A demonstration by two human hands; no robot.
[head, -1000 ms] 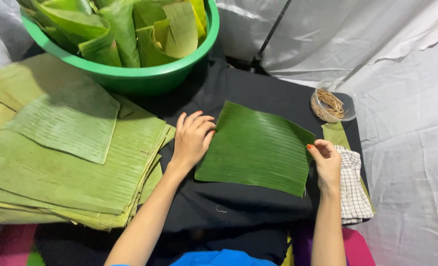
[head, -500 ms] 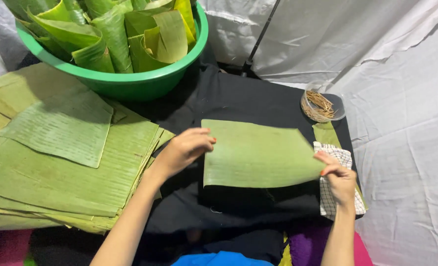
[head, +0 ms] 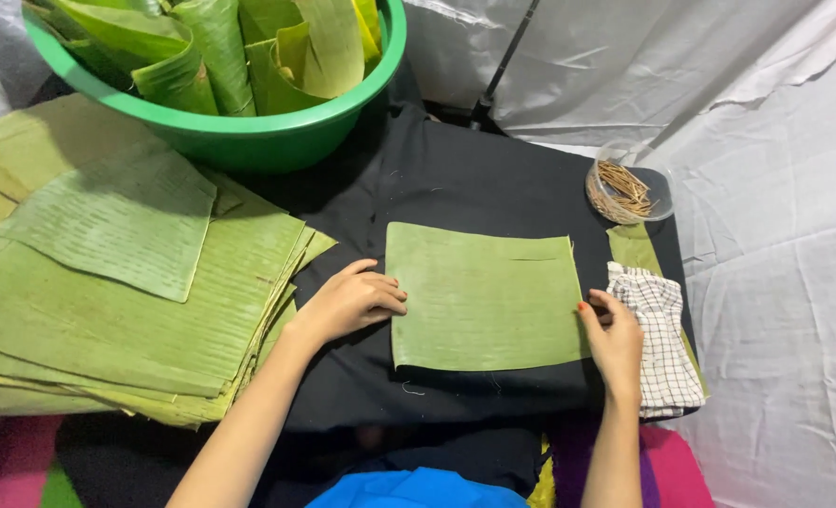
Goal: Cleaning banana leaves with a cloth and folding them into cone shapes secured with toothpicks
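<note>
Lying flat and square on the black cloth (head: 456, 188), pale underside up: one cut banana-leaf sheet (head: 484, 296), set in the middle of the work surface within reach of both hands. Pinning its left edge: the left hand (head: 352, 301), palm down, fingers only slightly curled and close together, fingertips touching or just overlapping the leaf margin, clamping nothing. Steadying the opposite edge: the right hand (head: 615, 343), resting at the lower right corner of the sheet, fingers extended and loosely together, pressing rather than pinching; thumb contact under the edge cannot be confirmed, being hidden from this angle. Holding from both sides in this way appears to be keeping the sheet flat and aligned against its tendency to curl. Sitting to the left, partly off the cloth: a thick stack of cut banana leaves (head: 126, 301), edges roughly matched, with one smaller piece lying skewed on top, placed as supply beside the left hand. Standing behind the stack: a green plastic basin (head: 277, 141) filled with rolled and folded leaf pieces. Waiting at the far right corner: a small clear cup of thin wooden picks (head: 625, 188), close to the right hand. Lying just beside the right hand, touching a narrow leaf strip (head: 634, 249): a checked cloth (head: 667, 343).
</note>
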